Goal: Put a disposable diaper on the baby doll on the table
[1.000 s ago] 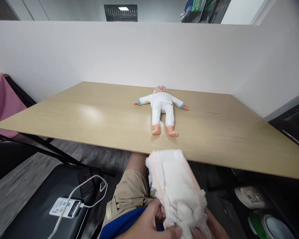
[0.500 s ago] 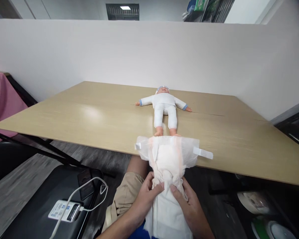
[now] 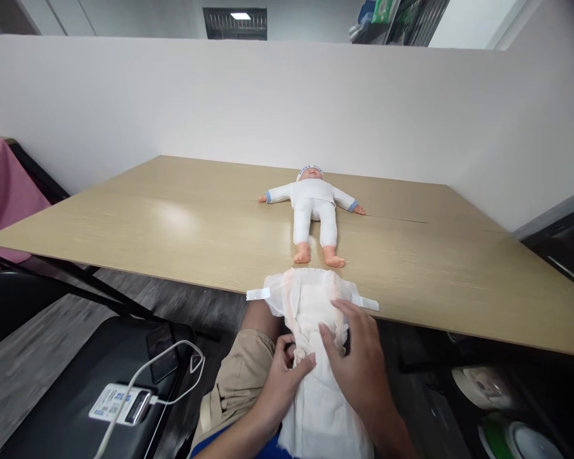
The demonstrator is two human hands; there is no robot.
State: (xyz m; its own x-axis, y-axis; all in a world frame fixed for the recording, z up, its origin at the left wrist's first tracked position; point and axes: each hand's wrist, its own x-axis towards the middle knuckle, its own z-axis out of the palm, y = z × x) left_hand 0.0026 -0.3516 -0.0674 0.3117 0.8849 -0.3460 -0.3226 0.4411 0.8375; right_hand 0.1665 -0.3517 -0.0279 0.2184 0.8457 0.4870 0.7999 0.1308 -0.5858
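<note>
An unfolded white diaper [image 3: 316,299] stretches from the table's front edge down over my lap, its white tabs spread to both sides. My left hand [image 3: 287,370] grips its left edge near the middle, thumb on top and fingers underneath. Over the right side, my right hand [image 3: 356,350] has thumb and fingers spread apart; its fingertips are at the diaper's surface, and whether they press on it I cannot tell. Beyond the diaper, a baby doll [image 3: 314,207] in white clothes and a headband lies on its back, arms out, feet toward me.
The wooden table [image 3: 172,242] runs up to a white partition [image 3: 249,95]. At lower left, a black chair [image 3: 52,395] bears a white power bank [image 3: 119,403] with a cable [image 3: 138,376]. Pink cloth [image 3: 4,197] hangs at far left. Round containers [image 3: 488,386] stand under the table at right.
My right hand has let go of the diaper's right edge and moved up over it, fingers spreading. The diaper's upper end has dropped slightly toward me, and its left tab now sticks out.
</note>
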